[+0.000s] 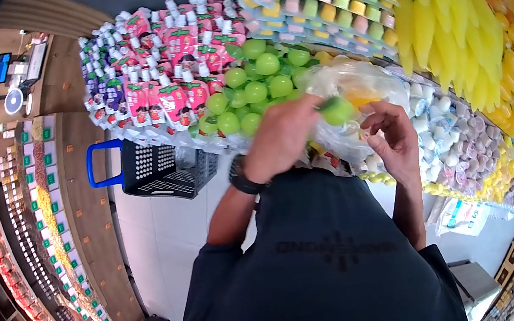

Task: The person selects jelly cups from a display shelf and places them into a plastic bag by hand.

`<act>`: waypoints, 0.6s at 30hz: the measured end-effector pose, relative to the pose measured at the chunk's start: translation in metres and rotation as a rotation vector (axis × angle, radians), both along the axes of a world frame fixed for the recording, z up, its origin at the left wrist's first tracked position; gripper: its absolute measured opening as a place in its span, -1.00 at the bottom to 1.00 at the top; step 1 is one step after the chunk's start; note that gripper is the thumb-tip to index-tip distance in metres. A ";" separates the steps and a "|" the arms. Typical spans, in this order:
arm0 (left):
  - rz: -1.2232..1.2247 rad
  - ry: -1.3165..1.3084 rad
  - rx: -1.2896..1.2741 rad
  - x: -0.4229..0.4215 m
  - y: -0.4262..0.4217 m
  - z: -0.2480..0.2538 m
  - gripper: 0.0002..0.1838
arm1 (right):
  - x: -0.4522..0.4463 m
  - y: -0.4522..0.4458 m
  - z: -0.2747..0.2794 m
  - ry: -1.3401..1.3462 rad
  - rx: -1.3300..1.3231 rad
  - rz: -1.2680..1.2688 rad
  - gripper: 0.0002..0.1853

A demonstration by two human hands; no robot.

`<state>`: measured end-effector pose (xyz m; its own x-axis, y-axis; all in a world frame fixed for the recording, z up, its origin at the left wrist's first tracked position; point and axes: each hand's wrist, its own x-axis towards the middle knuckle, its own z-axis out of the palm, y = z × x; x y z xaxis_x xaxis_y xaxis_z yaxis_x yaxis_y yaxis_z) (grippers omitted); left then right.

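Left hand (286, 133), dark watch (243, 176) at the wrist, reaches across to a clear plastic bag (337, 82); fingers bent and blurred, a round green pack (337, 110) right at the tips. Cannot tell whether they are closed on it. Right hand (394, 136) at the bag's near right side: fingers curled, thumb and forefinger apart with a gap between; contact with the plastic cannot be made out. Bag sits over the display, something yellow-orange inside. Just left of it, a heap of green balls (256, 91); beyond, pink pouches (168, 100) with white caps, red fruit and a cartoon figure, small print illegible. Stacked trays of pastel cubes (327, 7) above, yellow banana-shaped packs (443, 26) to the right. Dark print on the shirt (343, 247), upside down, too faint to read in full. White carrier bag (465, 216) at lower right, blue printing, illegible. Black basket (162, 168) with a blue handle stands left, by the display edge.
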<state>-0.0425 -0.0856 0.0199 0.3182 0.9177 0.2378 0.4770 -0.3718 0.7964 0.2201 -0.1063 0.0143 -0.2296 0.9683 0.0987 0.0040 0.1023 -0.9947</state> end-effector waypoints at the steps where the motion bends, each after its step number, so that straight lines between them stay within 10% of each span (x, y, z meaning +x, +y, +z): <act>1: 0.030 0.046 -0.011 -0.016 0.004 -0.003 -0.69 | 0.006 0.000 -0.001 -0.021 -0.006 -0.014 -0.53; 10: 0.554 0.454 0.172 -0.057 0.032 -0.040 -0.76 | 0.039 0.002 -0.019 -0.234 0.028 -0.444 -0.88; 18: 0.652 0.692 0.260 -0.058 0.028 -0.038 -0.73 | 0.006 0.019 -0.012 -0.792 0.443 -0.212 -0.59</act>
